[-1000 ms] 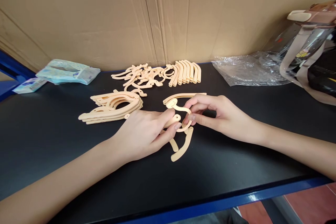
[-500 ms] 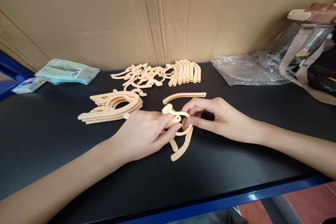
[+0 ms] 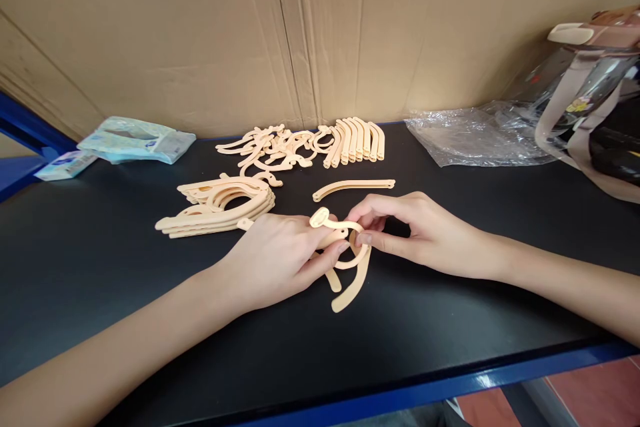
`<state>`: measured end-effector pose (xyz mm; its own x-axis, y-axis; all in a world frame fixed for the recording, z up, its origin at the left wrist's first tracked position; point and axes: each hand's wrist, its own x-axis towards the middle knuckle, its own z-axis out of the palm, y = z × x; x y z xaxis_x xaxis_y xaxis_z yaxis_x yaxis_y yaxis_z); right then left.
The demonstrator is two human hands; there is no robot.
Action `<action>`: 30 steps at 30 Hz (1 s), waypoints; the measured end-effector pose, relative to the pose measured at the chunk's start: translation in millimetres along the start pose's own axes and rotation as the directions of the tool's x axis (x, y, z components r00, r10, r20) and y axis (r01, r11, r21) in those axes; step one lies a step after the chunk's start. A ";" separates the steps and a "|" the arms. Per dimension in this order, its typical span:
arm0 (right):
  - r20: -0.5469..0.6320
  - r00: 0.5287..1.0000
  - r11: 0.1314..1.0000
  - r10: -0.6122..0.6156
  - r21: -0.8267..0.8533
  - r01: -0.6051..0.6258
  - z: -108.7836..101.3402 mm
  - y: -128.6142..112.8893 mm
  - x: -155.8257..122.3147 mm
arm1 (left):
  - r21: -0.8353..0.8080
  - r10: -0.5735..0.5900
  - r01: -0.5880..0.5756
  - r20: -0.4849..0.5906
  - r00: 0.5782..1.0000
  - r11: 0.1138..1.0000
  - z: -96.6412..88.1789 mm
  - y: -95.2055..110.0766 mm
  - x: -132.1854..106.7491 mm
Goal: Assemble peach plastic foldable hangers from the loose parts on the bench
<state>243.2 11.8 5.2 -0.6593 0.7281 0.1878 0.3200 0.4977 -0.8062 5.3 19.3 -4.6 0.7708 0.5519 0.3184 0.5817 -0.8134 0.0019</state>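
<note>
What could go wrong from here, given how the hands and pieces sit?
The right hand pinches the curved hook with its fingertips, so it might twist or slip from that grip. The left hand, holding a holed piece, is close to the stacked pieces; a sideways move could knock them askew. The lone strip lies just beyond the right hand and might get nudged.

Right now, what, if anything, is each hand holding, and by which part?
The right hand pinches a cream, curved plastic hook by its round bend; the left hand grips a slim cream plastic piece near its holed end.
</note>
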 end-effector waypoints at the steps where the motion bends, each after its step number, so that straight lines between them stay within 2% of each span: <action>1: -0.001 1.000 1.000 0.000 0.008 0.000 0.2 0.4 0.0 | -0.001 0.005 -0.005 -0.004 1.000 1.000 0.0 0.1 0.0; 3: -0.031 1.000 1.000 -0.003 0.019 0.004 0.5 1.1 -0.2 | -0.002 0.019 -0.019 0.006 1.000 1.000 -2.2 1.0 0.6; 7: -0.269 0.963 1.000 -0.009 0.024 0.016 -1.6 1.4 -0.9 | 0.013 0.038 -0.038 0.000 0.999 0.999 -8.6 3.7 2.9; 9: -0.336 0.942 0.999 0.012 0.049 0.004 -3.2 1.5 -1.2 | 0.018 0.038 -0.037 -0.018 0.999 0.999 -9.4 4.3 3.5; 16: -0.298 0.953 0.996 0.056 0.090 -0.030 -2.4 3.2 -0.1 | -0.030 0.022 -0.023 -0.043 0.999 0.999 -3.8 4.1 0.8; 30: -0.283 0.955 0.991 0.088 0.120 -0.055 -1.6 5.5 0.6 | 0.000 0.098 -0.098 -0.089 0.991 0.995 -8.2 5.4 3.3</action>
<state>245.7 15.7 1.8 -0.4088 0.8725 0.2677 0.2719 0.3964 -0.8769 8.9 15.2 4.2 0.7978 0.4509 0.4003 0.5029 -0.8638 -0.0293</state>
